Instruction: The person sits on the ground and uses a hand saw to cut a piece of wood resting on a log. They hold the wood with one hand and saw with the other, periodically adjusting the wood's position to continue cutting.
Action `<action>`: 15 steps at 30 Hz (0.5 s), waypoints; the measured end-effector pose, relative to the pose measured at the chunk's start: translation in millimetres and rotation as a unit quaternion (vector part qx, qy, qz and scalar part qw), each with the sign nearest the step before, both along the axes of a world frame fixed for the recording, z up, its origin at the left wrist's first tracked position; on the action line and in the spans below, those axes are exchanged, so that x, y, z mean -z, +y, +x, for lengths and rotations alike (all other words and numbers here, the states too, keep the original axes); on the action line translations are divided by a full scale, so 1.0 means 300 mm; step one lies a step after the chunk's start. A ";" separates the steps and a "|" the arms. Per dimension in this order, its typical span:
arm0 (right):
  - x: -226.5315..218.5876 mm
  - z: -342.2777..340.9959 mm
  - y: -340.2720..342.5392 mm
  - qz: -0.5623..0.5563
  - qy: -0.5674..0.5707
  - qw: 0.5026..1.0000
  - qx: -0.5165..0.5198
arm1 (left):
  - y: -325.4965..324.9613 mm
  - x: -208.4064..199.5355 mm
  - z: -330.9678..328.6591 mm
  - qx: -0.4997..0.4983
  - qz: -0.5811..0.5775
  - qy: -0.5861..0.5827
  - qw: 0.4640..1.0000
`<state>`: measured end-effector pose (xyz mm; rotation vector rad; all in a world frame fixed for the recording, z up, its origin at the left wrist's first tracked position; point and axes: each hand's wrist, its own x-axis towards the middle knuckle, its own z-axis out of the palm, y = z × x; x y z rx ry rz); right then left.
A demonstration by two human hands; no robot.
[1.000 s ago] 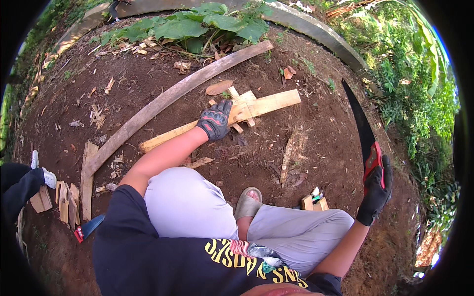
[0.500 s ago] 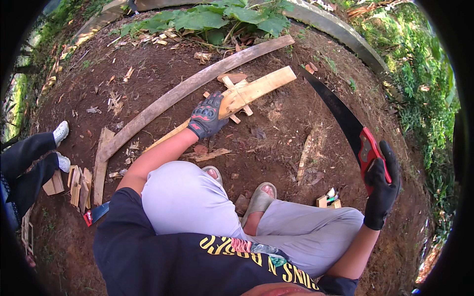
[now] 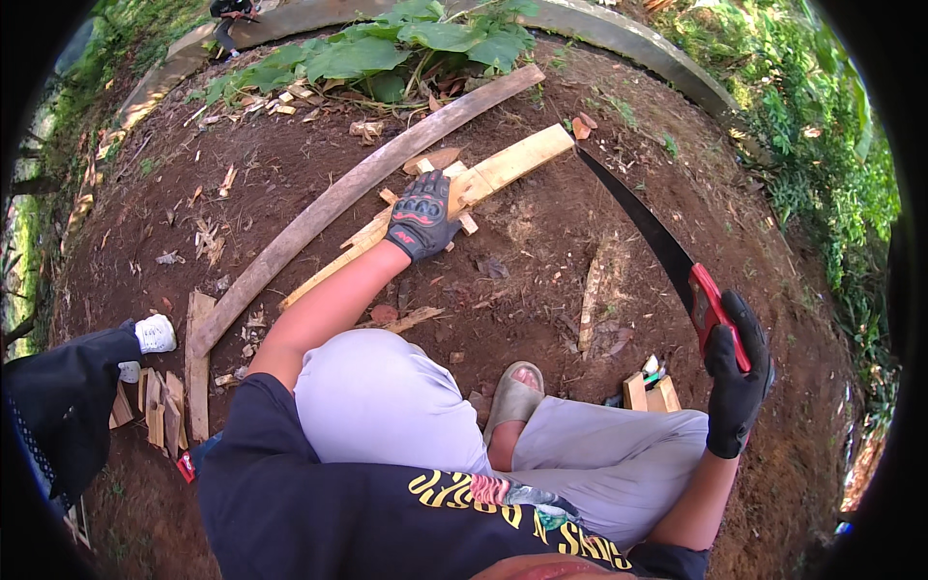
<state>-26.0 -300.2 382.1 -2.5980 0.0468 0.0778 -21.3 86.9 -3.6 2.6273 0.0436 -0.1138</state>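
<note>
My left hand (image 3: 423, 217), in a black glove with red trim, presses on a pale wooden plank (image 3: 522, 159) and grips it, partly hiding it. The plank slants from near my forearm up to the right, over short pale wood pieces (image 3: 468, 224) that lie crosswise beneath. In my right hand (image 3: 737, 382), also gloved in black, is the red handle of a handsaw (image 3: 667, 227). The fingers are closed around that handle. Its long dark curved blade points up and left, the tip by the plank's right end; I cannot tell whether they touch.
A long weathered board (image 3: 338, 198) lies beyond the plank. At left are a person's leg (image 3: 82, 358), a wood pile (image 3: 164, 411) and another red tool handle (image 3: 187, 467). Small blocks (image 3: 650, 394) lie near my right knee. Leafy plants (image 3: 387, 48) and a low concrete edge (image 3: 638, 43) stand behind.
The saw has moved left, its tip nearer the plank's end. My left hand sits closer to that end. At left, the other person's leg has shifted inward; the view has moved slightly.
</note>
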 end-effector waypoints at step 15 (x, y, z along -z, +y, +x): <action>0.030 -0.018 -0.047 0.004 0.008 1.000 -0.026 | -0.038 -0.005 0.120 0.008 0.101 0.110 0.989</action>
